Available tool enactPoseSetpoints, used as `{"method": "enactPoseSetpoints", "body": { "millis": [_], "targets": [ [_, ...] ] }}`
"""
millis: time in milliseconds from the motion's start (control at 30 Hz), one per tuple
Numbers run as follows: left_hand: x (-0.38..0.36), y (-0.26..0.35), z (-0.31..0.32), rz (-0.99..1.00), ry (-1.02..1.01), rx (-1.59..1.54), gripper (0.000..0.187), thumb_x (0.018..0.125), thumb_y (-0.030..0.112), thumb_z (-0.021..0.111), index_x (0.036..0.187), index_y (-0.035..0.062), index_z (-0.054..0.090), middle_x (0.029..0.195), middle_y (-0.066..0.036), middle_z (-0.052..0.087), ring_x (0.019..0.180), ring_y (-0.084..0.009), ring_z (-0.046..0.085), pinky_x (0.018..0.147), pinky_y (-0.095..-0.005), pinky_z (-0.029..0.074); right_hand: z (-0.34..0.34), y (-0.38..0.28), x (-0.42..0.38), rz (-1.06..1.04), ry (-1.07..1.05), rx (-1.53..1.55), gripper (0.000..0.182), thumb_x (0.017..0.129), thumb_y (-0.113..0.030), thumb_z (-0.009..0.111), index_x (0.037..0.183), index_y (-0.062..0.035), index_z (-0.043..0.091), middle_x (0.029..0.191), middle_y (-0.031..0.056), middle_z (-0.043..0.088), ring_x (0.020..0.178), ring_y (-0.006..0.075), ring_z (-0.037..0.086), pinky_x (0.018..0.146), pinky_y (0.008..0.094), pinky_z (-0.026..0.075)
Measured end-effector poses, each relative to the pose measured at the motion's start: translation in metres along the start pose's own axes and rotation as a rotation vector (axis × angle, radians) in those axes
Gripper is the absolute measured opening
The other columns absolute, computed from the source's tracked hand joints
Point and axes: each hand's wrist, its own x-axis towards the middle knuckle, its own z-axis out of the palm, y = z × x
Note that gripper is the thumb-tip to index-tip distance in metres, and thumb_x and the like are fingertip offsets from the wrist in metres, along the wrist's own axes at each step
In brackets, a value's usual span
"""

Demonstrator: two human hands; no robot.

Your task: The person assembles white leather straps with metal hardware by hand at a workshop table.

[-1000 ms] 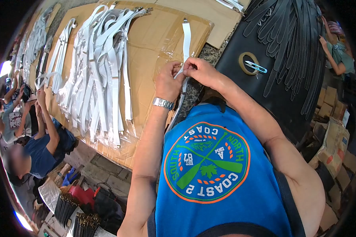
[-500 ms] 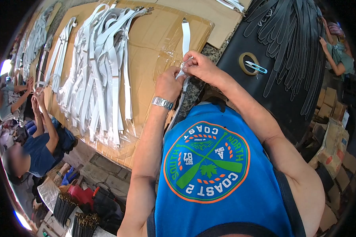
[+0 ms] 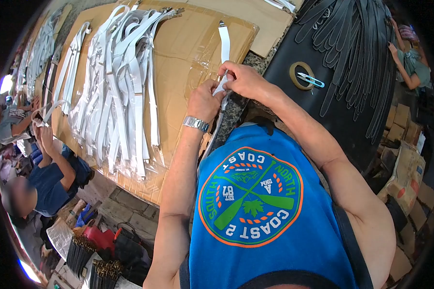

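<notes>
Both my hands pinch a white suspender strap (image 3: 224, 45) near the front edge of the cardboard. One end of it stretches forward over the cardboard to a metal clip (image 3: 222, 23); more of it hangs down in front of my shirt. My left hand (image 3: 205, 100), with a metal watch on the wrist, grips the strap from the left. From the right, my right hand (image 3: 243, 81) closes thumb and fingers on it, slightly farther forward. What exactly sits between the fingertips is partly hidden. Left of my hands lies a heap of white suspenders (image 3: 125, 91) in clear plastic.
A cardboard sheet (image 3: 178, 62) covers the table. On the black surface to my right lie a tape roll (image 3: 298, 76), light-blue thread snips (image 3: 311, 79) and many black straps (image 3: 352, 58). Co-workers (image 3: 58, 168) handle white straps at left; another person (image 3: 412, 65) stands far right.
My fingers have shifted slightly on the strap, and its clip end has moved a little to the left. At left, the co-workers' hands and their white strap have changed position.
</notes>
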Motion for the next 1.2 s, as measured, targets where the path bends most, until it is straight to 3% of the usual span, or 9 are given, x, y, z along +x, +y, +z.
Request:
{"method": "enactPoseSetpoints", "body": {
  "millis": [100,200,300,500,600,833,900,1033,1200],
  "targets": [
    [0.000,-0.002,0.000,0.001,-0.007,-0.005,0.031,0.078,0.024,0.075,0.099,0.0016,0.069,0.083,-0.017,0.070,0.077,-0.0306,0.068,0.071,-0.0394,0.053,-0.005,-0.001,0.002,0.057,-0.081,0.018,0.028,0.079,-0.005,0.070,0.105,-0.0047,0.059,0.068,0.0006,0.051,0.065,0.0104,0.049,0.059,0.0290,0.041],
    [0.003,-0.008,0.003,-0.014,-0.016,-0.032,0.031,0.079,0.023,0.075,0.100,0.0015,0.068,0.082,-0.016,0.070,0.075,-0.0283,0.068,0.069,-0.0377,0.053,-0.005,0.003,-0.001,0.065,-0.065,0.092,0.028,0.081,-0.006,0.069,0.107,-0.0045,0.058,0.067,0.0015,0.051,0.066,0.0094,0.051,0.062,0.0277,0.043],
    [0.002,-0.012,0.005,-0.024,-0.023,-0.061,0.030,0.080,0.022,0.074,0.101,0.0011,0.068,0.082,-0.015,0.071,0.073,-0.0249,0.068,0.068,-0.0357,0.052,-0.001,0.021,-0.001,0.006,0.104,0.189,0.025,0.085,-0.010,0.067,0.108,-0.0031,0.060,0.072,0.0029,0.057,0.071,0.0100,0.055,0.068,0.0269,0.046],
    [0.005,-0.014,0.006,-0.059,-0.066,-0.131,0.030,0.080,0.021,0.074,0.101,0.0002,0.068,0.079,-0.013,0.071,0.069,-0.0194,0.068,0.064,-0.0326,0.052,-0.005,0.032,-0.001,0.047,0.017,0.042,0.023,0.090,-0.020,0.062,0.102,-0.0002,0.065,0.087,0.0043,0.066,0.080,0.0127,0.060,0.074,0.0283,0.048],
    [0.005,-0.015,0.007,-0.026,-0.041,-0.117,0.030,0.080,0.020,0.074,0.101,-0.0004,0.067,0.078,-0.012,0.071,0.066,-0.0181,0.067,0.063,-0.0315,0.051,-0.001,0.036,0.006,0.040,-0.024,0.134,0.022,0.090,-0.022,0.063,0.099,-0.0021,0.067,0.083,0.0017,0.064,0.076,0.0106,0.057,0.069,0.0264,0.046],
    [0.010,-0.021,0.006,-0.104,-0.140,-0.220,0.032,0.081,0.022,0.074,0.102,-0.0011,0.067,0.077,-0.007,0.069,0.068,-0.0108,0.063,0.063,-0.0273,0.049,-0.013,0.021,0.007,0.305,-0.267,0.539,0.015,0.088,-0.025,0.064,0.085,-0.0106,0.064,0.066,-0.0068,0.050,0.056,0.0034,0.041,0.048,0.0220,0.030],
    [0.012,-0.020,-0.001,-0.105,-0.188,-0.237,0.033,0.081,0.025,0.073,0.103,-0.0007,0.068,0.079,-0.009,0.070,0.071,-0.0154,0.064,0.066,-0.0298,0.050,-0.013,0.020,0.007,0.288,-0.258,0.522,0.015,0.088,-0.024,0.065,0.083,-0.0110,0.062,0.064,-0.0076,0.049,0.053,0.0030,0.040,0.046,0.0221,0.028],
    [0.030,-0.018,-0.001,-0.104,-0.070,-0.455,0.036,0.085,0.030,0.070,0.100,-0.0022,0.069,0.078,-0.006,0.068,0.070,-0.0137,0.061,0.066,-0.0290,0.049,-0.006,0.031,0.012,0.184,-0.177,0.413,0.013,0.086,-0.021,0.067,0.081,-0.0102,0.062,0.064,-0.0074,0.050,0.054,0.0034,0.040,0.047,0.0224,0.028],
    [0.072,-0.018,0.006,-0.139,-0.184,-0.393,0.033,0.084,0.026,0.069,0.099,-0.0030,0.069,0.083,-0.009,0.071,0.069,-0.0139,0.064,0.061,-0.0286,0.050,-0.004,0.022,0.012,0.153,-0.121,0.330,0.013,0.085,-0.018,0.069,0.079,-0.0080,0.063,0.068,-0.0052,0.056,0.058,0.0048,0.046,0.051,0.0234,0.035]
  ]
}}
